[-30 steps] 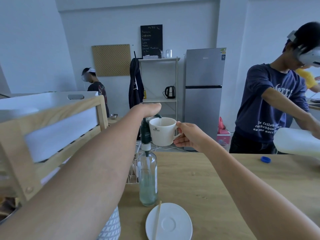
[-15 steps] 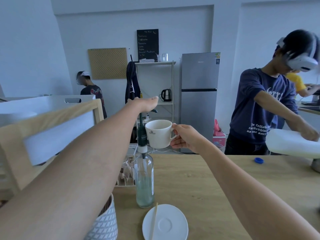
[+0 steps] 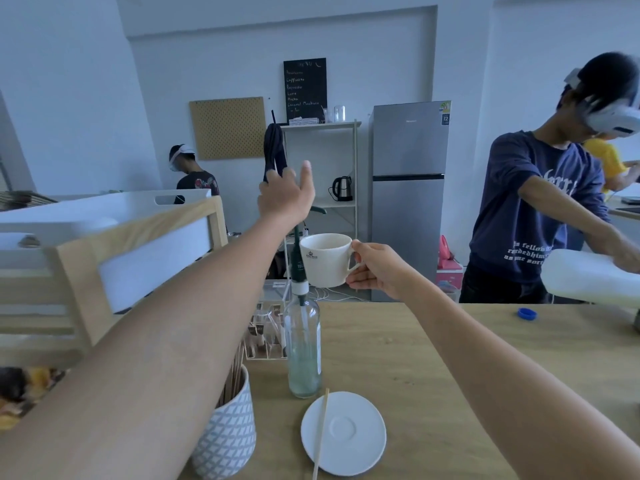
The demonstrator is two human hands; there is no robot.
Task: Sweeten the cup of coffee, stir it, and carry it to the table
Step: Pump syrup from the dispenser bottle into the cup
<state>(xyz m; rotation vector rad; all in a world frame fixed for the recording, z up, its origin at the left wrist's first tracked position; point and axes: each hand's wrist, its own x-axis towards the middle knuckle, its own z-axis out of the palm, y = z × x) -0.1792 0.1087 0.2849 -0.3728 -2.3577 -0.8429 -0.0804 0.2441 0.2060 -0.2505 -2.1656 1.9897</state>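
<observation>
The left hand has come up off the pump head of the syrup bottle: a second ago its palm sat flat on the pump, and now it hovers just above it with the fingers spread and loose, gripping nothing. The right hand has hardly shifted; it still pinches the handle of the white cup, holding it in the air with the rim just under the dark spout, beside the bottle's neck and below the left hand. Read together, this looks like the end of one pump stroke (whether syrup actually landed in the cup cannot be told, since the cup's inside is hidden from here). If one dose is enough, sweetening is probably done and the next step is stirring; if not, the left palm is placed to press down again. Nearer the body than the right hand, and lower, the white saucer lies on the wooden counter with a wooden stirrer resting across it, close to the bottle's base and within easy reach of either hand. Stirring and the carry to the table are not yet started, so the task is likely still in its first part.
</observation>
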